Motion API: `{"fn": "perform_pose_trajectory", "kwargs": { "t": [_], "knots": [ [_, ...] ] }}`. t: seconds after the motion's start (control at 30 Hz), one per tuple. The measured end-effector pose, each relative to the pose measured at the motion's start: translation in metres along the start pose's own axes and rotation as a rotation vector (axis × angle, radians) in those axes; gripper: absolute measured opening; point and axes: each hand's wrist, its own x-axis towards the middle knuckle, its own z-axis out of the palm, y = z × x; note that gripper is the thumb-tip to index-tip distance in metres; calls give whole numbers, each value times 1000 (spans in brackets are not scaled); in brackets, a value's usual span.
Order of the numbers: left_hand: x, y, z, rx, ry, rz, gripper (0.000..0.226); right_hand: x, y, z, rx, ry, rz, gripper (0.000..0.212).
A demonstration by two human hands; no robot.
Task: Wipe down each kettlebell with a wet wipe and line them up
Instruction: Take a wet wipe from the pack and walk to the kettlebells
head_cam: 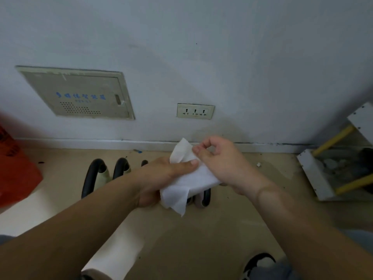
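Fingers (197, 150) of the right hand (220, 164), thumb and forefinger, pinch the top corner of the wet wipe (193, 178) straight below the wall socket (195, 111). The remaining ones curl loosely behind. The left hand (161, 178) grips the bulk of the sheet, its thumb laid flat across the top and its fingers curled underneath, mostly hidden.

The wipe is half unfolded. Its long axis runs from the pinched corner under the socket down towards the person, and a loose flap hangs off the left palm.

One kettlebell (204, 196) sits on the floor (201, 235) directly beneath the wipe, below the socket and out from the wall. Only part of its black handle and a sliver of pale body show past the sheet. It lies under the heel of the right hand, so that hand looks the nearer, though the left one carries most of the cloth.

More kettlebells (94, 174) stand below and to the left of the socket, beyond the left forearm. Their black handles arch upward, and the row runs along the wall. Which way each handle loop faces is hard to judge from this angle.

My reading is that the wipe needs opening out, then lowering straight down onto the kettlebell beneath it.
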Motion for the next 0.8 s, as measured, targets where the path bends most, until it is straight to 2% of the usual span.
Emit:
{"fn": "perform_pose_trajectory", "kwargs": {
  "t": [0.1,0.2,0.33,0.43,0.57,0.67,0.8],
  "knots": [
    [11,0,-3,-7,139,73,43,-2,0,-9,58,-78,145,55],
    [20,-2,-3,-99,251,148,39,-6,-2,-10,158,-146,275,55],
    [22,-7,-3,-189,340,156,40,-7,-5,-11,348,-183,184,38],
    [18,-5,2,-205,387,125,40,-5,-1,-3,459,-80,155,32],
    [15,-10,24,-206,300,138,40,-4,-1,13,643,189,310,28],
    [17,-13,33,-233,294,165,38,-5,0,17,545,335,238,30],
    [20,-2,13,-175,423,164,37,-7,1,12,381,348,127,37]
  ]
}}
